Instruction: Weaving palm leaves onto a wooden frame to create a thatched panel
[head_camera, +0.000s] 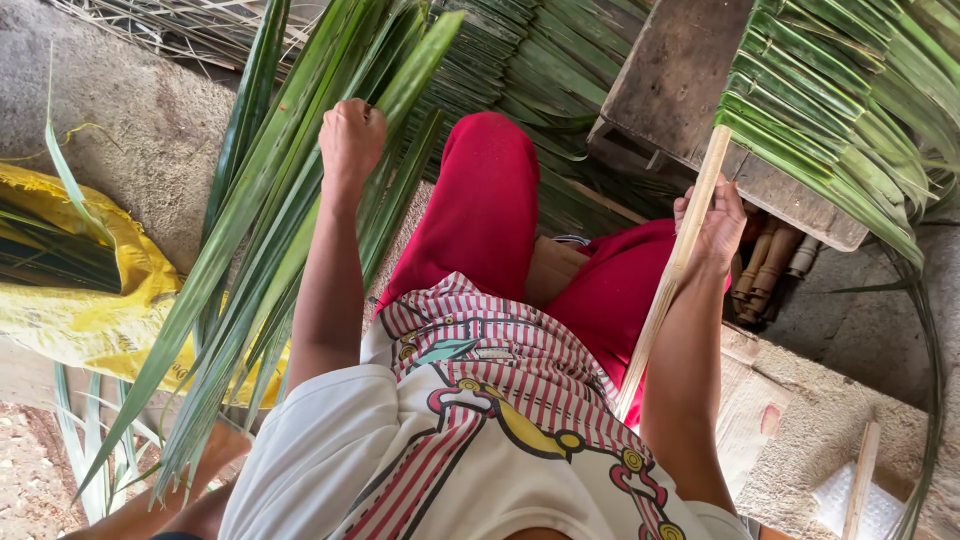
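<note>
The left hand (351, 140) is clenched in a fist around a bundle of long green palm leaves (262, 230), gripping them partway along their length. The leaves fan out below the fist toward the lower left and run up past it toward the top of the view, crossing in front of the left forearm's outer side. The right hand (715, 222) has its fingers (690, 205) wrapped around a pale wooden stick (672, 270), which slants from the person's lap up to the edge of a row of folded leaves (815, 130) already lined along it. That folded row lies over a worn wooden tabletop (680, 70) at the upper right, and its loose tips (925, 330) curl down the right side.

Between the two arms sit the person's red trousers (480, 210) and a striped shirt (500, 400), which fill the middle and hide the floor there. A yellow sack (90, 310) lies at the left, just behind the hanging leaf ends, with more leaves tucked in it. A stack of dark folded leaves (520, 70) lies beyond the knees. Under the tabletop, some bamboo pieces (770, 265) show just beside the right hand. A second pale stick (860, 480) rests on the concrete floor (130, 120) at the lower right.
</note>
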